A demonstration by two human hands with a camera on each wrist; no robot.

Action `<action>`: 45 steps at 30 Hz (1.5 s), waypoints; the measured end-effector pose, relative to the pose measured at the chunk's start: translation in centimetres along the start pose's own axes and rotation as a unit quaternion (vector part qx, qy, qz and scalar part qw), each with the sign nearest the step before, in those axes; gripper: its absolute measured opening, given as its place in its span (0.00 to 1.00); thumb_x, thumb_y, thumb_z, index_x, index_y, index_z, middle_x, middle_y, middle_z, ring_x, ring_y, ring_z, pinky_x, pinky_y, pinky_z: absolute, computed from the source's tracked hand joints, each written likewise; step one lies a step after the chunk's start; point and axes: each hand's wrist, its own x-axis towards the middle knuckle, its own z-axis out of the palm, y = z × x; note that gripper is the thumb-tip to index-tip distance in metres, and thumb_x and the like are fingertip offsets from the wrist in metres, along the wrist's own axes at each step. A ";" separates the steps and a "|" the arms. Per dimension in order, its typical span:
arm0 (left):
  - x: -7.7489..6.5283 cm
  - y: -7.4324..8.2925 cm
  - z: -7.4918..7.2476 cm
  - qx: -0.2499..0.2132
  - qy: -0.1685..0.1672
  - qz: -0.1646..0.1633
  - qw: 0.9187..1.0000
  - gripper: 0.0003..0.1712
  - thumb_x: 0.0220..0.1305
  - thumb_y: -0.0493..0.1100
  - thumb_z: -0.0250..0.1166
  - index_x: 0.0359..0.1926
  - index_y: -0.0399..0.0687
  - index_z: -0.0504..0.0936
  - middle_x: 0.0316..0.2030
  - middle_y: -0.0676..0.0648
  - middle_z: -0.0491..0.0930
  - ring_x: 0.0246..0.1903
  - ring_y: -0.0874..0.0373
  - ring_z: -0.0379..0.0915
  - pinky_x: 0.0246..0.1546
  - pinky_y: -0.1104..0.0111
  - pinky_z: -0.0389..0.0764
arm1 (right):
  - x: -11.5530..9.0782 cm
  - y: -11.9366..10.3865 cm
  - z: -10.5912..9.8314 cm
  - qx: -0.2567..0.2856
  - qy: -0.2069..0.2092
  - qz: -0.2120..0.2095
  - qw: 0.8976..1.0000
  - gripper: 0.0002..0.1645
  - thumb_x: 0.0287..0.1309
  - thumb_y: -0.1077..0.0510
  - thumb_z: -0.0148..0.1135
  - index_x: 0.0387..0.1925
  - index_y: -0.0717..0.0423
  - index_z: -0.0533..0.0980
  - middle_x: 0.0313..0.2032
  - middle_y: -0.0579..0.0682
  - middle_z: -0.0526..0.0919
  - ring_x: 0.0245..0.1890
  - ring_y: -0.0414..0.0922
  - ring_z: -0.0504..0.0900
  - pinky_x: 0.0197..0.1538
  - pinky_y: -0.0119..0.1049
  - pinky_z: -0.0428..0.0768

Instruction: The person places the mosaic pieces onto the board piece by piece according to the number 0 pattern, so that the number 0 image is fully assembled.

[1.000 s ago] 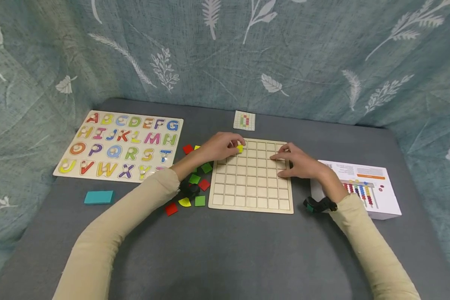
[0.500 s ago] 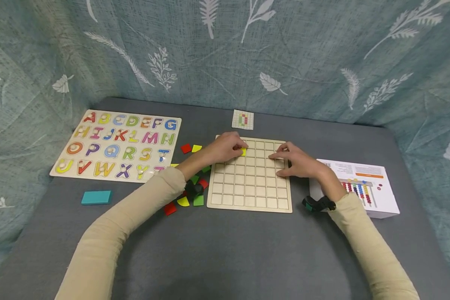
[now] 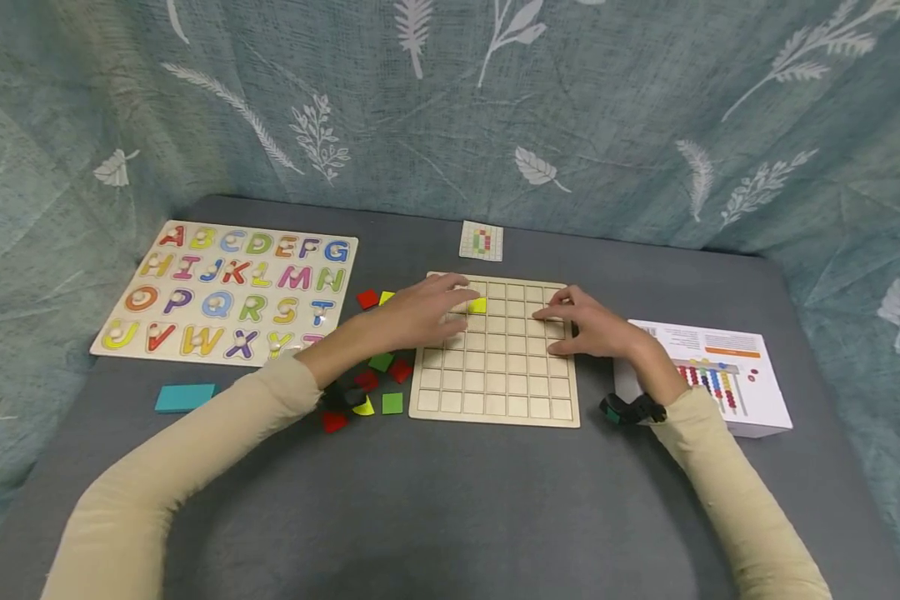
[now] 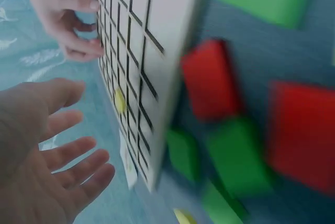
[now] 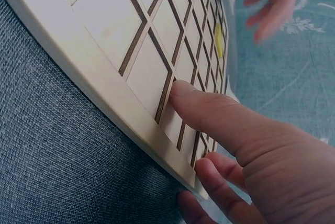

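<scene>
A yellow square tile (image 3: 477,305) lies in a cell near the far side of the wooden grid board (image 3: 495,414). My left hand (image 3: 423,312) hovers over the board's far left part, fingers spread and holding nothing; in the left wrist view the palm and loose fingers show apart from the board. My right hand (image 3: 588,325) rests at the board's right edge. Its thumb (image 5: 196,103) touches the grid while the other fingers lie along the rim, with no tile among them. Loose red, green and yellow tiles (image 3: 392,403) lie left of the board, partly hidden by my left arm.
An alphabet puzzle board (image 3: 225,292) lies at the left, with a teal block (image 3: 185,397) in front of it. A small pattern card (image 3: 482,241) sits beyond the grid board. A white box (image 3: 720,375) stands at the right, partly behind my right wrist.
My left hand has let go of the yellow tile, which now lies in the grid, and has moved back to the left with its fingers opened. The right hand has stayed in place.
</scene>
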 end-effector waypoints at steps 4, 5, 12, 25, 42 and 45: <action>-4.7 -1.5 -0.6 -0.030 0.032 -0.032 0.999 0.26 0.68 0.47 0.60 0.65 0.48 0.72 0.64 0.43 0.70 0.63 0.46 0.69 0.58 0.51 0.73 | 0.1 -0.1 0.1 -0.003 -0.003 -0.002 1.000 0.32 0.57 0.58 0.68 0.63 0.58 0.72 0.58 0.62 0.62 0.55 0.56 0.65 0.54 0.52 0.67; -5.8 -1.8 -0.7 -0.034 0.038 -0.044 0.998 0.26 0.67 0.47 0.61 0.65 0.48 0.72 0.63 0.44 0.71 0.61 0.47 0.71 0.56 0.52 0.75 | 0.0 -0.1 0.1 -0.002 -0.004 -0.001 1.000 0.32 0.57 0.58 0.68 0.63 0.58 0.72 0.59 0.62 0.62 0.55 0.56 0.65 0.55 0.52 0.67; -12.0 -3.3 -0.4 -0.072 0.079 -0.120 0.987 0.32 0.64 0.44 0.64 0.68 0.48 0.68 0.60 0.43 0.73 0.51 0.49 0.76 0.46 0.54 0.79 | -0.1 -0.1 -0.1 0.000 -0.001 0.001 1.000 0.32 0.57 0.58 0.68 0.63 0.59 0.72 0.58 0.63 0.62 0.55 0.57 0.65 0.55 0.54 0.67; -13.6 -3.7 0.1 -0.109 0.107 -0.135 0.979 0.32 0.63 0.42 0.66 0.67 0.46 0.68 0.60 0.40 0.72 0.49 0.47 0.78 0.47 0.53 0.80 | -0.1 0.1 -0.2 0.001 -0.002 -0.005 1.000 0.32 0.56 0.58 0.68 0.63 0.58 0.72 0.58 0.63 0.62 0.54 0.56 0.66 0.53 0.51 0.67; -13.8 -4.5 0.8 -0.109 0.117 -0.119 0.980 0.32 0.62 0.39 0.66 0.66 0.45 0.69 0.58 0.40 0.74 0.45 0.48 0.80 0.43 0.55 0.82 | -0.1 -0.1 -0.1 0.002 -0.005 -0.001 1.000 0.32 0.56 0.58 0.68 0.63 0.58 0.72 0.58 0.63 0.62 0.55 0.56 0.66 0.54 0.53 0.68; -13.7 -4.9 0.9 -0.110 0.117 -0.118 0.980 0.32 0.62 0.39 0.66 0.66 0.44 0.68 0.59 0.38 0.73 0.45 0.48 0.80 0.43 0.56 0.82 | -0.1 0.0 -0.1 0.003 -0.005 0.000 1.000 0.32 0.57 0.58 0.68 0.63 0.57 0.72 0.59 0.63 0.62 0.55 0.56 0.66 0.55 0.53 0.67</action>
